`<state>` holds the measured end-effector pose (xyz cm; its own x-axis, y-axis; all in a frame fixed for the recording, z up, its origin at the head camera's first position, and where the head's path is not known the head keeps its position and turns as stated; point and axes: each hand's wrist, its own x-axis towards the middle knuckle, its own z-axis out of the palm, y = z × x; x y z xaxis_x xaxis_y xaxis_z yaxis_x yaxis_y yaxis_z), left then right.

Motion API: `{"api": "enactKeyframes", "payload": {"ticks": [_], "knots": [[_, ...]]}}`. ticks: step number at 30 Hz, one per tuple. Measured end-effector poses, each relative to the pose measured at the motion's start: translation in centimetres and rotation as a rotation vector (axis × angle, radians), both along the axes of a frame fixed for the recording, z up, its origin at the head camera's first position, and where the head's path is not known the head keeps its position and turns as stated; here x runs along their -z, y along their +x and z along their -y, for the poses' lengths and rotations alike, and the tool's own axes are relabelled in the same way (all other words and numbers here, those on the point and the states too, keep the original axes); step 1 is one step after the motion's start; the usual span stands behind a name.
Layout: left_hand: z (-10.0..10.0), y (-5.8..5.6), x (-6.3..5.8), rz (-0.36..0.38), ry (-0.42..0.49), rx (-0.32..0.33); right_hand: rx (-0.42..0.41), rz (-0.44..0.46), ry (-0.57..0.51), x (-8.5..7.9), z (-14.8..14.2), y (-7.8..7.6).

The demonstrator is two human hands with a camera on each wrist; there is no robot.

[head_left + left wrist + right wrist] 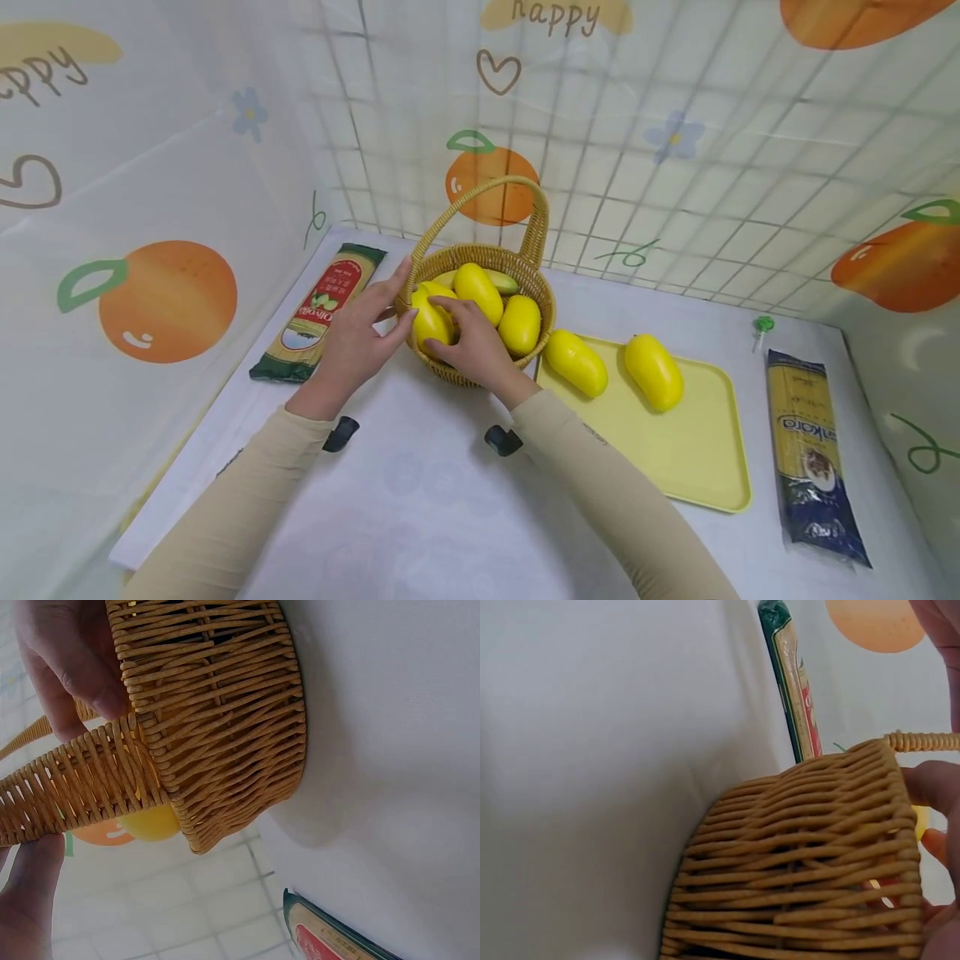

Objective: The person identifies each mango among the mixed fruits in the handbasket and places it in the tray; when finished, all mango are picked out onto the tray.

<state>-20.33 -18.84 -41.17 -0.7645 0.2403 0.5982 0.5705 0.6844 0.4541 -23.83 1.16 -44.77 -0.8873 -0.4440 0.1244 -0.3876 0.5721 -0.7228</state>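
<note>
A wicker basket with a tall arched handle stands on the table, holding several yellow mangoes. My left hand grips the basket at its left side, thumb and fingers on either edge of the handle's base; the left wrist view shows the woven wall close up. Inside the rim, my right hand pinches the leftmost mango between thumb and fingers. A greenish-yellow fruit lies partly hidden behind the others. In the right wrist view the basket wall covers most of that hand.
Right of the basket, a yellow tray bears two mangoes. A red-and-green pasta packet lies to the left. At far right are a blue-and-yellow pasta packet and a green lollipop. A printed curtain over a wire grid stands behind.
</note>
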Motion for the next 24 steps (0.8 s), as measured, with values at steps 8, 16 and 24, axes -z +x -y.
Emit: {"api": "enactKeyframes", "payload": {"ticks": [8,16,24], "knots": [[0.03,-0.01,0.15,-0.009,0.001,0.005,0.021,0.034,-0.056,0.02,-0.25,0.16],[-0.03,0.05,0.07,-0.026,0.007,0.009,-0.010,0.112,-0.134,-0.35,-0.77,0.15],[-0.16,0.04,0.13,-0.028,0.013,0.011,-0.022,0.095,-0.142,-0.17,-0.84,0.25]]}}
